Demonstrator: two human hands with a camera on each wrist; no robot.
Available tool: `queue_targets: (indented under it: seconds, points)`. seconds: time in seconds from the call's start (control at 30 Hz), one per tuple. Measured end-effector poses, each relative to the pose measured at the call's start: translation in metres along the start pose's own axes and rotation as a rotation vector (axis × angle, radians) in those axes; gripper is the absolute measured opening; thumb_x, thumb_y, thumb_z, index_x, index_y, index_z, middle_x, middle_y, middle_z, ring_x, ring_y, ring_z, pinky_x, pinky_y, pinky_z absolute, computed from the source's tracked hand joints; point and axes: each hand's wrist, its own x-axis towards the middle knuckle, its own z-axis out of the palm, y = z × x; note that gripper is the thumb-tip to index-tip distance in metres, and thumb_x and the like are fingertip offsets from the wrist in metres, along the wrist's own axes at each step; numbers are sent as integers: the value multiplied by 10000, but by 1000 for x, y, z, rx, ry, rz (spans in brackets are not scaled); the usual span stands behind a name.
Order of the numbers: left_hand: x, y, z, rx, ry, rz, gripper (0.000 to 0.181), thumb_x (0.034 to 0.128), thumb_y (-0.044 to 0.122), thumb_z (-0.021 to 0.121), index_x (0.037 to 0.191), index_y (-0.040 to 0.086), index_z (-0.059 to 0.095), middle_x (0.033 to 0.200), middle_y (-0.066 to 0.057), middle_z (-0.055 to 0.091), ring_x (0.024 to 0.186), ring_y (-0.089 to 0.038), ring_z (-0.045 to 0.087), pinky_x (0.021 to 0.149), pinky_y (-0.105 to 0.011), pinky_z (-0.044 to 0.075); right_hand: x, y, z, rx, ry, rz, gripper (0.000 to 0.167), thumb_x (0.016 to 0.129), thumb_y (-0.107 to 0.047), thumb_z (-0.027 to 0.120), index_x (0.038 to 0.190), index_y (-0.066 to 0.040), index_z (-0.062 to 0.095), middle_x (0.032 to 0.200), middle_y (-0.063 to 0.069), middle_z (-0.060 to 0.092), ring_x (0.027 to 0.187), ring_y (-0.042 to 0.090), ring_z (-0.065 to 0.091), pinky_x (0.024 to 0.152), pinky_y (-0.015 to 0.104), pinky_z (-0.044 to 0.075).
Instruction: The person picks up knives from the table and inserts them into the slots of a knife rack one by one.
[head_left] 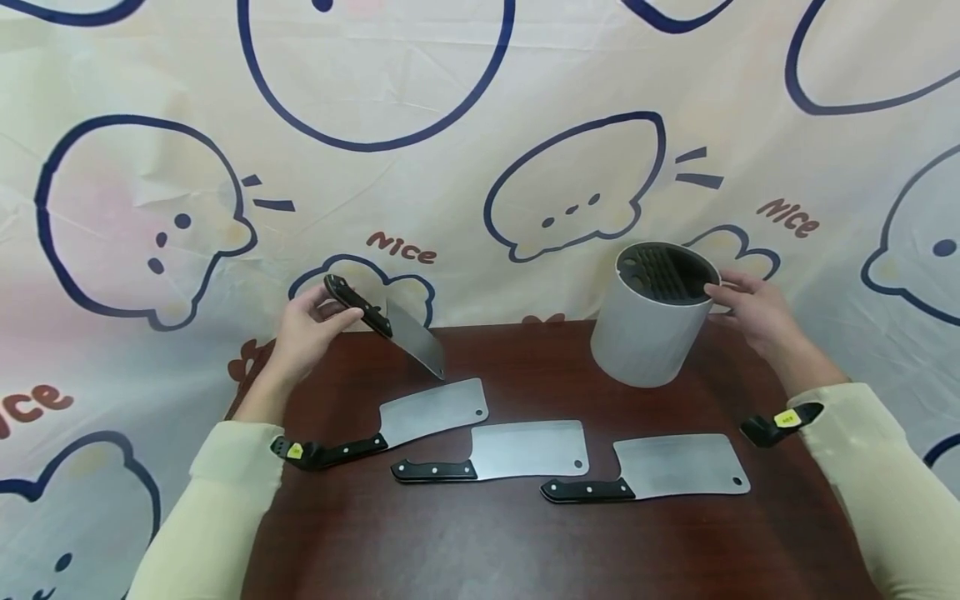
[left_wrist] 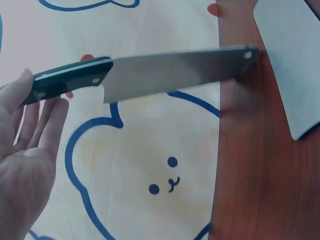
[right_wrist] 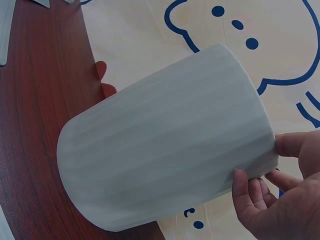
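Observation:
My left hand (head_left: 307, 329) holds a cleaver (head_left: 416, 337) by its black riveted handle, between thumb and fingers. The blade slants down to the right, its far corner close to the tabletop; whether it touches I cannot tell. In the left wrist view the same cleaver (left_wrist: 160, 72) stretches across from the left hand (left_wrist: 27, 170). A white, round knife holder (head_left: 648, 342) with dark slotted insides stands at the back right. My right hand (head_left: 761, 312) grips it at its upper right rim. The right wrist view shows the holder's ribbed side (right_wrist: 165, 145) and the right hand's fingers (right_wrist: 242, 192) against it.
Three more cleavers lie flat on the dark wooden table (head_left: 420, 542): one at the left (head_left: 435, 412), one in the middle (head_left: 528, 450), one at the right (head_left: 682, 467). Their handles point left. A printed cloth (head_left: 450, 200) hangs behind the table's back edge.

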Motion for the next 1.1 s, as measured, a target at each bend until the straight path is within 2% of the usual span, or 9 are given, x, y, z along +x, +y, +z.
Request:
queue_targets:
  seconds: [0.3, 0.53, 0.7, 0.9, 1.1]
  points:
    - [5, 8, 6, -116, 88, 39, 338, 973, 204, 709, 1274, 66, 641, 1216, -22, 624, 1107, -111, 641, 949, -185, 511, 0, -1, 2, -1, 0, -7, 825, 1026, -479, 538, 1631, -77, 146, 1663, 219, 187, 1382, 339, 408, 1153, 491, 351]
    - [3, 25, 8, -84, 98, 67, 415, 977, 210, 706, 1351, 57, 611, 1157, -14, 636, 1062, -123, 631, 955, -176, 500, 2, -1, 2, -2, -1, -13, 822, 1024, -479, 543, 1633, -90, 152, 1660, 222, 192, 1370, 335, 411, 1149, 498, 353]
    - [3, 39, 13, -53, 88, 106, 430, 975, 193, 710, 1365, 49, 603, 1134, 5, 654, 1062, -114, 623, 959, -189, 496, 2, 0, 1, -19, 0, -11, 826, 1018, -501, 537, 1635, -102, 160, 1658, 214, 207, 1382, 347, 407, 1152, 494, 348]
    - [0, 52, 18, -87, 56, 152, 422, 962, 137, 720, 1355, 39, 605, 1107, -6, 675, 1031, -131, 636, 905, -189, 523, 3, 1, 1, -34, -2, -11, 827, 1013, -516, 536, 1635, -110, 172, 1654, 206, 227, 1385, 357, 411, 1154, 497, 350]
    - [0, 67, 21, -48, 21, 146, 450, 970, 189, 716, 1381, 55, 588, 1176, -67, 666, 1095, -136, 626, 1017, -283, 503, 3, 2, 0, -45, -3, -17, 832, 1010, -523, 533, 1633, -104, 175, 1650, 204, 236, 1355, 314, 435, 1146, 484, 363]
